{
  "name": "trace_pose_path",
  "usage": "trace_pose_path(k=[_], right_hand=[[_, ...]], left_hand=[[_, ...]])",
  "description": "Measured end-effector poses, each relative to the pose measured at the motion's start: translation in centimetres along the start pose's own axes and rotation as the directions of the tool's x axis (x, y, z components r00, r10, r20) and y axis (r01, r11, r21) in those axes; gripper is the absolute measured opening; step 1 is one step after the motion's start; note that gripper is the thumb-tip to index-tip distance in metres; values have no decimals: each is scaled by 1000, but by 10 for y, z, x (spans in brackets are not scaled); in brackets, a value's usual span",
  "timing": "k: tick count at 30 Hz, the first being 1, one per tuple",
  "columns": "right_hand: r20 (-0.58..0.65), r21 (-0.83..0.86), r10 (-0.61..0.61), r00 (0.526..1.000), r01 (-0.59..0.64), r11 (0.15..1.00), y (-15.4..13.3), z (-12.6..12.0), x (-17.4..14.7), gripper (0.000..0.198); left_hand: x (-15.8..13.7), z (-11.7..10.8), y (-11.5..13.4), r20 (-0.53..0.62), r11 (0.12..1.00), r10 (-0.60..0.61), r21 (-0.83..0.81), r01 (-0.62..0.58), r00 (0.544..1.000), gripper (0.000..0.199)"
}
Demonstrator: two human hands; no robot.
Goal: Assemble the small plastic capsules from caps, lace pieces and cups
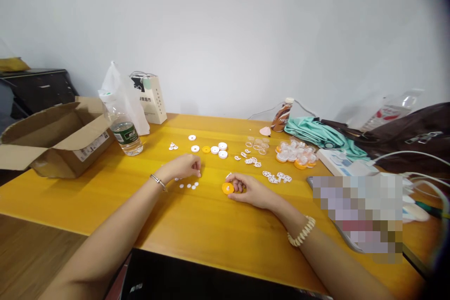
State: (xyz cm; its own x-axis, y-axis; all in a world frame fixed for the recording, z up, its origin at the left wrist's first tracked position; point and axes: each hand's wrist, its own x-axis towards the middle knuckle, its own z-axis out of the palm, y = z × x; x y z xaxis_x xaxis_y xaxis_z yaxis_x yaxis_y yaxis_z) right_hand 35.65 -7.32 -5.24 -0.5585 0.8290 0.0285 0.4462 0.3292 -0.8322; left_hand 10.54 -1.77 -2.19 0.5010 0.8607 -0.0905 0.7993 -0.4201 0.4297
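Note:
My right hand (246,189) grips an orange disc (228,188) by its edge, between thumb and fingers. A small pale piece sits at the disc's centre. My left hand (189,166) is closed in a pinch just above the table; a pale spot shows at its fingertips, too small to name. Several small white discs (189,186) lie below that hand. Beyond the hands stand white ring-shaped caps (222,154) and an orange cap (206,149). White perforated pieces (272,178) are scattered to the right of my right hand.
Clear plastic cups (260,144) and finished-looking orange-and-clear pieces (297,152) cluster at the right. A brown drink bottle (282,115), teal cloth (319,132) and phone (351,215) lie farther right. On the left are a cardboard box (66,150) and water bottle (124,133).

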Motion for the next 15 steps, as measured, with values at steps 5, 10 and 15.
trace_pose_path(k=[5,10,15], right_hand=[[3,3,6,1000,-6,1000,-3,0,0,29],[-13,-2,-2,1000,2,1000,-1,1,0,28],[-11,-5,-2,1000,2,1000,-1,1,-1,28]], left_hand=[[7,5,-4,-20,1000,-18,6,18,1000,13],[5,4,-6,-38,1000,11,18,-10,999,13],[4,3,-7,-49,998,50,42,-48,998,9]])
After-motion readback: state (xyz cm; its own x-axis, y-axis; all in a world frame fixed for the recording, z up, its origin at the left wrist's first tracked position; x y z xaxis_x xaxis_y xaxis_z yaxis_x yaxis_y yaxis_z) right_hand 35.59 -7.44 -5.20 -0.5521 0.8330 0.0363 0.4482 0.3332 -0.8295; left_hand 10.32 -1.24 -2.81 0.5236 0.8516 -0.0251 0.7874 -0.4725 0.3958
